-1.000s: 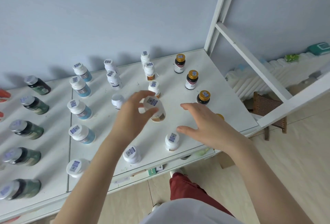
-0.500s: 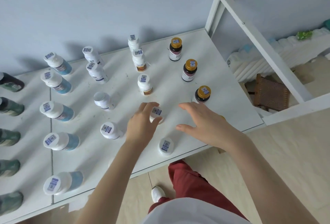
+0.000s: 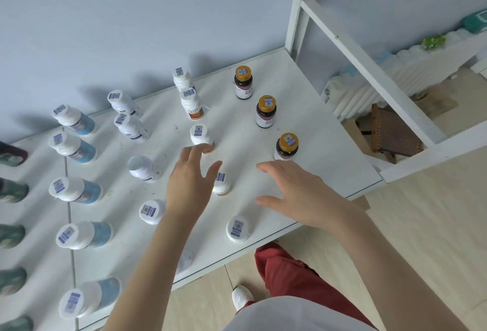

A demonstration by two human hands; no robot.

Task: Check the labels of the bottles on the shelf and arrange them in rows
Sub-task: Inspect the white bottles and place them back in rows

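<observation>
Now the L hand (image 3: 189,183) is off the small white bottle (image 3: 220,184). A sec ago it had that bottle lifted clear of the board, half a sec ago it was setting it down, and at this point the fingers are spread and slack, holding nothing, thumb just beside the cap. The bottle stands upright on the shelf (image 3: 316,119), roughly in line w/ the other orange-labelled white bottles, between the one behind it (image 3: 201,136) and the front one (image 3: 238,227). So that label looks checked and the bottle is back in its row.

The R hand (image 3: 297,193) hovers flat, palm down, fingers loose, gripping nothing, just in front of the nearest gold-capped bottle (image 3: 286,146). That row is prob. next. A gold sliver shows past its knuckles; can't tell what it is.

Surface: white board, a few scuffs, w/ a seam (image 3: 67,172) at left. Rows run front to back: gold caps at right, then orange labels, then plain white bottles (image 3: 130,127), blue bottles (image 3: 75,189), and dark green bottles (image 3: 11,189) at the far left edge.

Room: pale blue-grey wall (image 3: 131,14), white frame post (image 3: 297,1) w/ a diagonal brace, a white radiator (image 3: 369,88), a brown woven stool (image 3: 392,133) and a beige tile floor (image 3: 421,225).
</observation>
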